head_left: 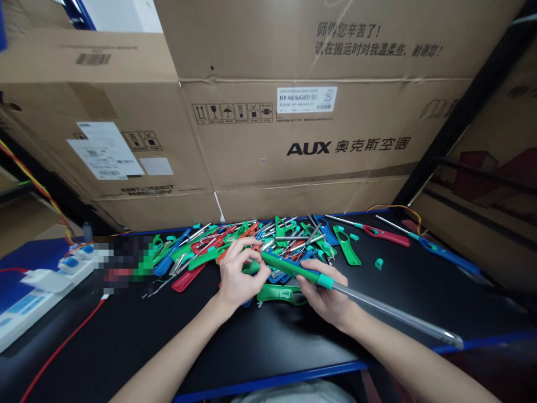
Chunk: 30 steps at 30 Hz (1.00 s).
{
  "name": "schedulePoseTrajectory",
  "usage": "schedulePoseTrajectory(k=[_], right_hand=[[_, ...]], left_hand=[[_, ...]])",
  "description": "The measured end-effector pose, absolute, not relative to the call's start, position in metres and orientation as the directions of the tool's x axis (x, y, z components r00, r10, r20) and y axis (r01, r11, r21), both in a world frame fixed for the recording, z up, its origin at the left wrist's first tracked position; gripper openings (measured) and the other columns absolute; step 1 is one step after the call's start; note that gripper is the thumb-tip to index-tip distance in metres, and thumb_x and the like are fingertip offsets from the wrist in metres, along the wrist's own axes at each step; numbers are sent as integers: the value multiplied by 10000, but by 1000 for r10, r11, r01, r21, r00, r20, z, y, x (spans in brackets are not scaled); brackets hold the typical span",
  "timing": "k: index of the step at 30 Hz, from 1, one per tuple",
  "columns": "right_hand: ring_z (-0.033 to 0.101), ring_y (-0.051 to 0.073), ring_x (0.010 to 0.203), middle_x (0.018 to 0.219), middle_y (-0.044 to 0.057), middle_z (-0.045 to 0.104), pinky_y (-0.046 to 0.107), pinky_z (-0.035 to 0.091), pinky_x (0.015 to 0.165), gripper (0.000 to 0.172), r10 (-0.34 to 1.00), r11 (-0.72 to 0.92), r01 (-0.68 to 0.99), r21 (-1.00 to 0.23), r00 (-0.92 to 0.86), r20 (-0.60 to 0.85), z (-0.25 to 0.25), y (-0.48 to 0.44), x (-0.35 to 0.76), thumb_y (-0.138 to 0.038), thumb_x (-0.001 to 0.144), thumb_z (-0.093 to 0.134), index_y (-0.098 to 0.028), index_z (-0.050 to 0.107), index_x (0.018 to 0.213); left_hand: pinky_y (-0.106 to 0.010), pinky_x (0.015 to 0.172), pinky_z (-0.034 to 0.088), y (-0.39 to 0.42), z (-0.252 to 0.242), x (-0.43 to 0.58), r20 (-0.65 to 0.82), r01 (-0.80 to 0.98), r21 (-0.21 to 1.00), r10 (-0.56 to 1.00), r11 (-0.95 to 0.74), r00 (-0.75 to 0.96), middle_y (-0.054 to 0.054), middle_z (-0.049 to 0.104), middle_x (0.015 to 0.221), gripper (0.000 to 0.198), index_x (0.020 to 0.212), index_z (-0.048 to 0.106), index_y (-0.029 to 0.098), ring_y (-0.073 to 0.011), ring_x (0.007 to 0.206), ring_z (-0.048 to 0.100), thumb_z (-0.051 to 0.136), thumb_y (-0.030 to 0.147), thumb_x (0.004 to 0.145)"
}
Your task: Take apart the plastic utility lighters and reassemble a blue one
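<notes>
A long-nosed gas lighter (289, 267), with a green handle, teal collar and long metal tube, is held slantwise above the table, its tube pointing to the lower right. My right hand (325, 291) is closed around the handle near the collar. At the other end, my left hand (244, 271) pinches with thumb and index finger bent in a ring; what lies between those fingertips is partly hidden. Just below the held lighter lies a loose green handle shell (279, 293). Behind my hands spreads a heap of red, green and blue handle shells (213, 254) with metal tubes and small parts.
To the right lie a red lighter (386, 235), a blue lighter (448, 256) and a teal collar (378, 263). A white power strip (54, 291) with cables runs along the left. Cardboard (251, 162) stands behind the black table (260, 352), with black posts at both sides.
</notes>
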State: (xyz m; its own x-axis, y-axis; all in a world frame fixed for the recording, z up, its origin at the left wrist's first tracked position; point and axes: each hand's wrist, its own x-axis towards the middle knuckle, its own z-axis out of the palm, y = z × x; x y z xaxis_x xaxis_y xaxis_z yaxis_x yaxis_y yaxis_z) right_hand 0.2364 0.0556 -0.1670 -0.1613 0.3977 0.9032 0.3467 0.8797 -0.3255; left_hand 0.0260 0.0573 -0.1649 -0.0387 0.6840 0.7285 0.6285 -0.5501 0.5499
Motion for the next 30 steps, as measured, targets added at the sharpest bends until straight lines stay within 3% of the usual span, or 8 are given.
schedulePoseTrajectory(k=[5,8,16,20,22,24,27,30], right_hand=[[645,133,580,770,1,677,235,521,524,267,395,892,316,-325,-193,898,-166,57,239,-160,967,602,-224,573,1225],[675,147,664,839,22,692,249,549,578,305,400,894,294,-337,-187,897,-171,60,240,-147,957,610,-226,566,1249],[710,180,788,973,72,702,288,595,658,292,460,853,335,-400,-122,880,-185,66,240,-189,980,601,-217,563,1269],[690,153,701,915,43,700,256,569,590,347,378,899,293,-324,-149,914,-178,64,240,-155,964,613,-229,547,1297],[682,144,676,887,32,692,251,563,575,342,363,906,289,-309,-155,919,-176,64,240,-158,967,614,-232,546,1294],[686,150,688,904,45,689,265,574,586,294,385,889,319,-328,-135,913,-178,66,241,-191,980,613,-226,561,1268],[681,158,719,945,66,680,281,580,605,238,442,847,357,-394,-59,895,-181,70,241,-239,993,612,-208,580,1226],[669,161,774,991,69,669,284,570,639,199,509,800,356,-484,25,860,-180,74,241,-250,990,613,-199,592,1180]], left_hand=[[-250,626,575,58,-163,25,503,404,811,857,-424,-109,-91,703,1090,124,637,646,165,-179,870,700,642,177,761],[-238,595,559,60,-160,23,375,243,909,918,-338,-125,-108,709,1094,138,635,658,155,-180,843,701,653,221,756],[-233,576,517,63,-156,20,330,185,933,938,-308,-102,-101,707,1091,151,601,645,148,-155,771,674,664,237,721],[-257,601,544,63,-160,22,317,227,927,947,-297,-56,-109,709,1075,148,606,660,156,-193,837,690,665,247,723],[-270,633,560,62,-161,23,371,321,884,928,-341,-37,-111,706,1074,130,619,662,163,-222,927,696,657,230,730],[-289,678,573,61,-162,22,493,481,766,870,-426,-16,-97,707,1084,102,649,662,176,-233,998,686,653,197,748],[-350,795,588,65,-161,15,710,723,440,699,-533,83,-58,726,1053,83,691,651,195,-243,1061,667,670,147,756],[-349,820,584,71,-162,7,772,810,199,598,-552,218,-32,742,1002,97,724,636,198,-229,1036,682,677,119,762]])
